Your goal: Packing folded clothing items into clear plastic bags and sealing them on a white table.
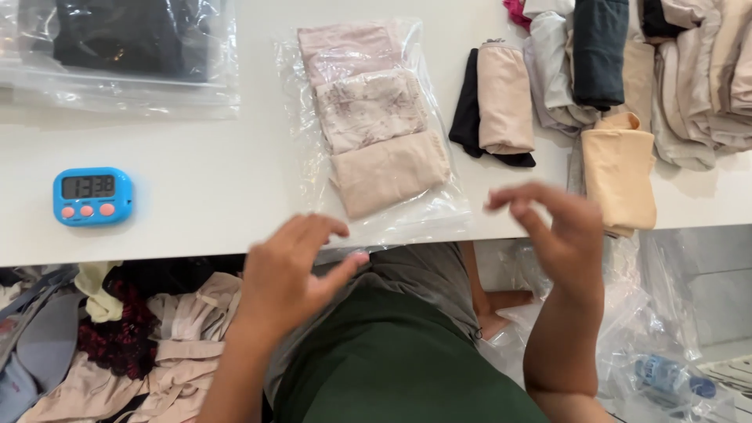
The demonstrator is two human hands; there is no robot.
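Both our hands, left hand (286, 274) and right hand (552, 227), hover open-gripped, empty; the filled bag (376, 129) overhangs the desk (196, 204) edge and could slide off.

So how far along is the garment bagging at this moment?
Done: a clear bag lying on the white table holds three folded pale garments; another bag holds dark ones. In hand: nothing; the left hand and right hand hover empty near the table edge. Left: folded garments and a loose pile lie unbagged.
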